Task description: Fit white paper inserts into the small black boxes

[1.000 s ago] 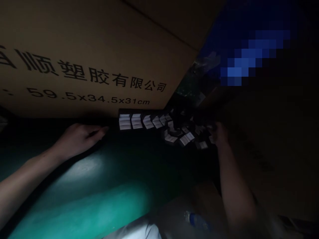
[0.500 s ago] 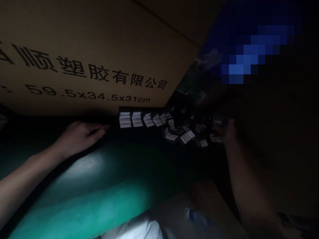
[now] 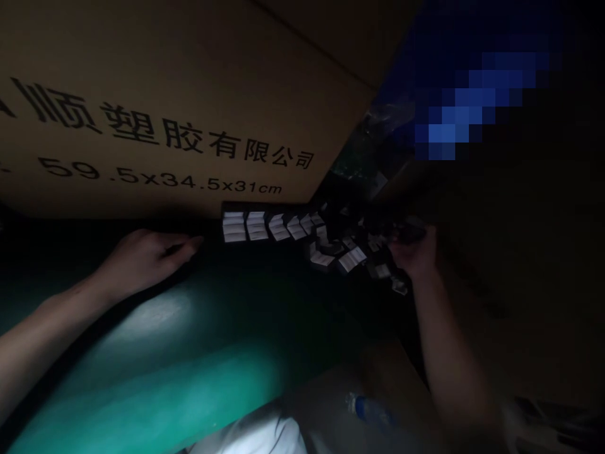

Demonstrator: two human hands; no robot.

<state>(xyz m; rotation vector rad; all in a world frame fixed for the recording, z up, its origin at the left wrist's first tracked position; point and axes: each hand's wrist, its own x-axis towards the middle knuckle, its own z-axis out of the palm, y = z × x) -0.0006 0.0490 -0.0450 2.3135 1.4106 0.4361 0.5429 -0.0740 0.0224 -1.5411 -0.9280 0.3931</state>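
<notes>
Fingers of the left hand [image 3: 144, 257]: relaxed and lightly curled, released, with nothing visibly held; the fingertips lie just beside the end of the row of pieces.
Fingers of the right hand [image 3: 413, 253]: bent toward the palm in deep shadow, close to the scattered pieces (too dim to tell whether they grasp one).
Position of pieces: small white-and-black rectangular pieces [image 3: 258, 226] stand in a neat row between the hands, then spread loosely toward the right hand.
Behind: a brown cardboard carton [image 3: 165, 107] printed in black with Chinese characters and "59.5x34.5x31cm", its lower edge just above the row.
Below: a green mat [image 3: 142, 372] under the left forearm, shining where light falls on it.
Upper right: a dark blue object [image 3: 449, 107], pixelated and unidentifiable.
Lower edge: a plastic bottle with a blue cap [image 3: 367, 408] beside a white cloth [image 3: 253, 436].
</notes>
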